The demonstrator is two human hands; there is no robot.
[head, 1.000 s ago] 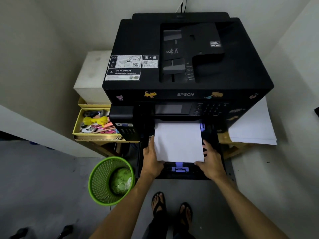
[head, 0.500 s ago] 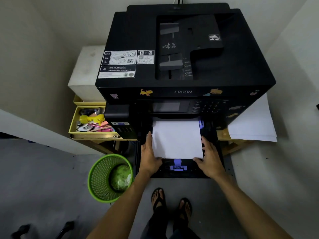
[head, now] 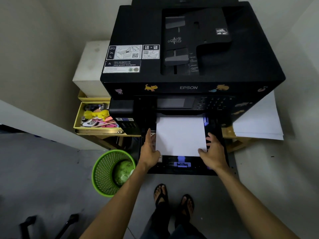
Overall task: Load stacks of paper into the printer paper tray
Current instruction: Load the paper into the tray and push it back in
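Note:
A white paper stack [head: 180, 135] lies in the pulled-out black paper tray [head: 214, 169] of the black Epson printer [head: 189, 49], its far end under the printer's front. My left hand [head: 149, 150] rests with straight fingers along the stack's left edge. My right hand [head: 213, 152] lies against the right edge with fingers spread and its thumb on the near right corner. A blue paper guide [head: 182, 163] sits in the tray just in front of the stack.
More white sheets [head: 259, 123] lie on the wooden stand to the printer's right. A yellow drawer of small items [head: 96, 118] is open at the left. A green mesh bin [head: 112, 173] stands on the floor beside my left arm.
The stack has slid a little farther into the tray towards the printer, with both hands following along its sides. My head has moved closer.

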